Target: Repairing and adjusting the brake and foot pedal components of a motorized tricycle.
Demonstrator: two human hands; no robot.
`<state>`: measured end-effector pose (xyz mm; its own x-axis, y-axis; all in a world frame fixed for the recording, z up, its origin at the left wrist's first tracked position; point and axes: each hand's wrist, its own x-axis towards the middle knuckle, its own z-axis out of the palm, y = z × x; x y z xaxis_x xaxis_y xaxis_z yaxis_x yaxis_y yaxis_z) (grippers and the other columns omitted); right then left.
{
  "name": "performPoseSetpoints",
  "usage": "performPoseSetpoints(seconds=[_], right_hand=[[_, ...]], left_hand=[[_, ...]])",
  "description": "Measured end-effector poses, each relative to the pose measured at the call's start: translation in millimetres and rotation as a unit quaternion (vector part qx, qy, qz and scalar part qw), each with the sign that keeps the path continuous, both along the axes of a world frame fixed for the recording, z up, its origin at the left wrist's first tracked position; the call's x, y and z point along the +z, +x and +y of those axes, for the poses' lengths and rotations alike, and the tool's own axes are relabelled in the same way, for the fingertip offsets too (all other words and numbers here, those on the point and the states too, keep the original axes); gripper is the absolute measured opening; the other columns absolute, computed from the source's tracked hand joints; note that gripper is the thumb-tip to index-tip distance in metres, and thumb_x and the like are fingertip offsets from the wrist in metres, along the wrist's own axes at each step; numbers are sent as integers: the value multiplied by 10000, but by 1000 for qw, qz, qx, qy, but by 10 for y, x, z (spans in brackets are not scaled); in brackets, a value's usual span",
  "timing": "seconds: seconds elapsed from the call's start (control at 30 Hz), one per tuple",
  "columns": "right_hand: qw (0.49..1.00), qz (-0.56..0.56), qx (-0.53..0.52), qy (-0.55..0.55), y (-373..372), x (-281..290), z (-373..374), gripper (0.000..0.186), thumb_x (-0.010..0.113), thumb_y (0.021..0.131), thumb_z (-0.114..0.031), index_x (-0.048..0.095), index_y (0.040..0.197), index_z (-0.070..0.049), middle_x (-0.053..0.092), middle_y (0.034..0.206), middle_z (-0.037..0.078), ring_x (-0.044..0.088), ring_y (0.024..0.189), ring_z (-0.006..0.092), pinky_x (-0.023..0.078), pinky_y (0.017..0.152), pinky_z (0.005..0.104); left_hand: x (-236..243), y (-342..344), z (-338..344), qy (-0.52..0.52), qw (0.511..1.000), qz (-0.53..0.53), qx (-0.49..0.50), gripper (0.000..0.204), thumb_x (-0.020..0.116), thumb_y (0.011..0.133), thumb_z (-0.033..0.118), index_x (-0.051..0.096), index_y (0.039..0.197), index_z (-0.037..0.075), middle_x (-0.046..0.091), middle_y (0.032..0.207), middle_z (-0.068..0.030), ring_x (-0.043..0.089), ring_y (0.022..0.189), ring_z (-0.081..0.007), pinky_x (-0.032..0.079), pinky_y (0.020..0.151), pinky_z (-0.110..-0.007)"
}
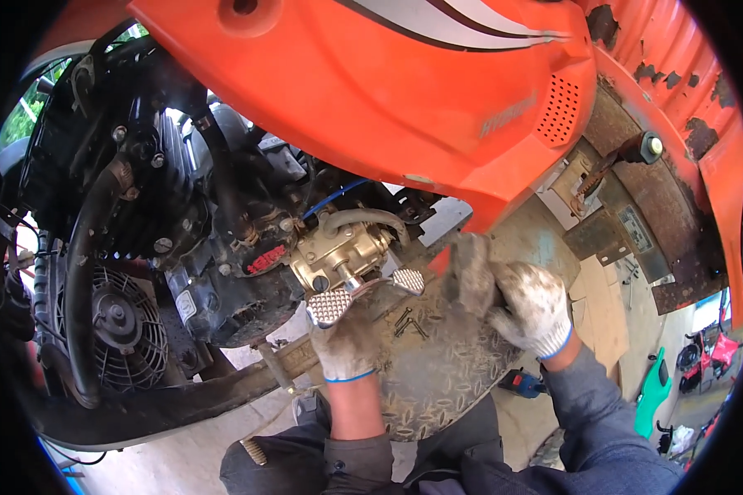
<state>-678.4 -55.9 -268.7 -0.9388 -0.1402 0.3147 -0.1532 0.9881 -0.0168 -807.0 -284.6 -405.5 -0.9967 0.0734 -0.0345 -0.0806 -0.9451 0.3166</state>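
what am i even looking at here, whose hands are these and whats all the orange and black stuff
This is one picture from a camera worn on a person's head, looking down at their own two gloved hands. The wide lens bends the edges. The orange body panel and black engine belong to a small vehicle with its engine laid open. The left hand is at a metal foot pedal, below a brass-coloured part. The right hand grips a dirty grey rag. Both work over a ridged metal floor plate, where a few loose bolts lie. A black cooling fan sits lower left.
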Motion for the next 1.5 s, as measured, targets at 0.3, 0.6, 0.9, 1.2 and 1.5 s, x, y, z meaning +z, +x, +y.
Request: performPoseSetpoints(seconds=[0.3,0.6,0.9,1.2,1.5], right_hand=[[962,39,-254,-89,1007,-614,738,502,828,717,-129,714,1192,-12,738,1049,202,739,946,406,600,818,474],[974,32,-215,-68,1130,-701,950,495,803,754,-87,715,1234,-5,737,1060,216,739,964,408,608,837,456],[951,3,-304,-48,935,-1059,1411,467,810,898,-279,723,1285,-31,751,1134,236,739,1054,406,587,927,474],[907,163,-232,-312,759,-526,423,257,817,878,-143,757,1102,-32,738,1077,178,727,930,351,605,863,444],[883,33,17,-467,-839,-689,-1196,274,788,970,-286,769,1126,-61,767,1073,198,744,1015,383,597,879,432]], left_hand=[[-179,23,-168,-78,995,-24,-58,674,815,920,502,625,1435,111,730,1281,-88,690,1150,-297,533,1049,-522],[-120,11,-124,-161,987,21,-20,693,725,973,630,609,1451,141,697,1343,-92,668,1194,-305,567,905,-552],[-7,34,-184,-196,979,-62,8,505,678,1036,585,676,1246,126,716,1017,-76,660,877,-269,508,745,-441],[229,81,-276,-181,980,-81,-28,442,728,1060,367,608,1368,73,714,1178,-131,704,960,-304,555,812,-489],[168,122,-321,-290,952,-90,-32,432,671,1091,292,626,1402,-4,721,1245,-93,698,1081,-183,570,932,-349]])
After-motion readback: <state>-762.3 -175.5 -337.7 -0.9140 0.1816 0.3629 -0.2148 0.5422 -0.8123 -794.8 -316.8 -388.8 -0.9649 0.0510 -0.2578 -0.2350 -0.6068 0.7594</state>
